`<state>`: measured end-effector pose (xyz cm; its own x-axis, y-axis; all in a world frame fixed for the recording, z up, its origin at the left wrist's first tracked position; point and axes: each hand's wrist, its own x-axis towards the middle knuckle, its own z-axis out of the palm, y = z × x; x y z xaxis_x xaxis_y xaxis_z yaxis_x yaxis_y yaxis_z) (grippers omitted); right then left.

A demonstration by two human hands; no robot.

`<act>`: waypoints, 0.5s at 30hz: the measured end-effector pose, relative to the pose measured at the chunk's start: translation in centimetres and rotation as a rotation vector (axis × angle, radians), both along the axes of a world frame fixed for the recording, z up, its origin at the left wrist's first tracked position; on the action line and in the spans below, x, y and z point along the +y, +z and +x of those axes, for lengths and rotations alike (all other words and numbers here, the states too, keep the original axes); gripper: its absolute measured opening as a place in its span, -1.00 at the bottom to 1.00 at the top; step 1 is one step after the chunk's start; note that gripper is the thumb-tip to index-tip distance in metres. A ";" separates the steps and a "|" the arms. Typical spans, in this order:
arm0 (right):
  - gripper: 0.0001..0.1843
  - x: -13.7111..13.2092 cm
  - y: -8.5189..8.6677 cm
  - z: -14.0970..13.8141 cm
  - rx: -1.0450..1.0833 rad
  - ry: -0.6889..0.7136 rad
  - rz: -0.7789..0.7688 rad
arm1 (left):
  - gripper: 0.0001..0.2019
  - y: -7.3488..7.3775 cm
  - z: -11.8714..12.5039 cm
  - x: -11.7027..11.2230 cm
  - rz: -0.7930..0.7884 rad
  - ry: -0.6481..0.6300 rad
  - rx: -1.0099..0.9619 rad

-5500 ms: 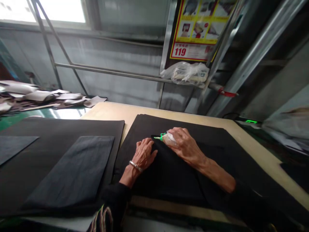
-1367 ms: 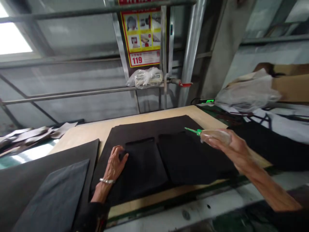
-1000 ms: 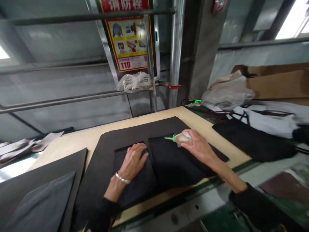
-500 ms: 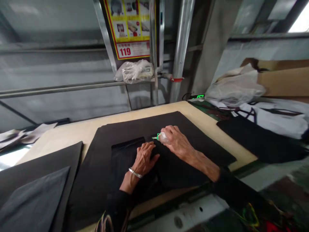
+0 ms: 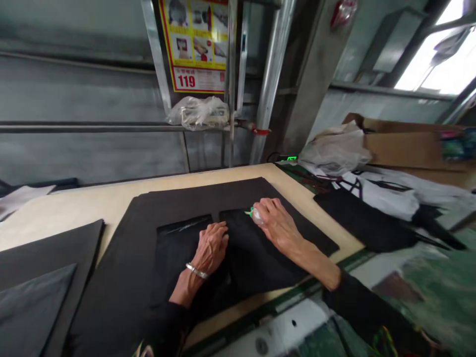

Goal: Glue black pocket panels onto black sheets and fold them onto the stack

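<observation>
My right hand (image 5: 277, 223) is closed around a small whitish squeeze bottle (image 5: 258, 216) with a green and pale nozzle. The nozzle points left, at the top edge of the right black fabric piece (image 5: 256, 258); whether it touches the cloth I cannot tell. My left hand (image 5: 211, 248), with a silver bracelet at the wrist, rests on the cloth where the two pieces meet, fingers lying on it. Beneath it is the left black fabric piece (image 5: 174, 253), with a shiny pale streak along its top edge. Both pieces lie on a larger dark sheet (image 5: 122, 263).
A pale wooden tabletop (image 5: 119, 198) carries the sheets. Another dark sheet with a grey-black piece (image 5: 33, 302) lies at left. To the right are black cloth (image 5: 357, 220), white cloth (image 5: 390, 196), a plastic bag (image 5: 334, 148) and a cardboard box (image 5: 405, 148). Metal pipes (image 5: 271, 79) stand behind.
My right hand has moved the bottle's nozzle rightward along the right piece's top edge, away from my left hand. The view has shifted slightly, and the streak on the left piece shows more clearly.
</observation>
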<state>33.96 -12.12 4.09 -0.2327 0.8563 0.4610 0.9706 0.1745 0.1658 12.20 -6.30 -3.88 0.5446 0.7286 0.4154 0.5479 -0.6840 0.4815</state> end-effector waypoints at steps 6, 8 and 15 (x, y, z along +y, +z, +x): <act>-0.70 0.3 0.3 -4.8 0.057 0.065 -0.020 | -0.75 0.0 -0.1 0.0 -0.005 -0.010 0.028; -0.71 0.3 0.4 -3.8 0.048 0.046 -0.027 | -0.74 0.0 -0.1 0.0 0.002 -0.010 0.016; -0.60 -0.2 0.0 3.7 -0.023 -0.029 0.002 | -0.77 0.0 0.1 -0.1 -0.011 0.007 -0.002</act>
<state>37.69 -12.31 4.14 -0.2178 0.8622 0.4574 0.9713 0.1456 0.1880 12.30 -6.37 -3.93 0.5389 0.7370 0.4080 0.5518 -0.6748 0.4901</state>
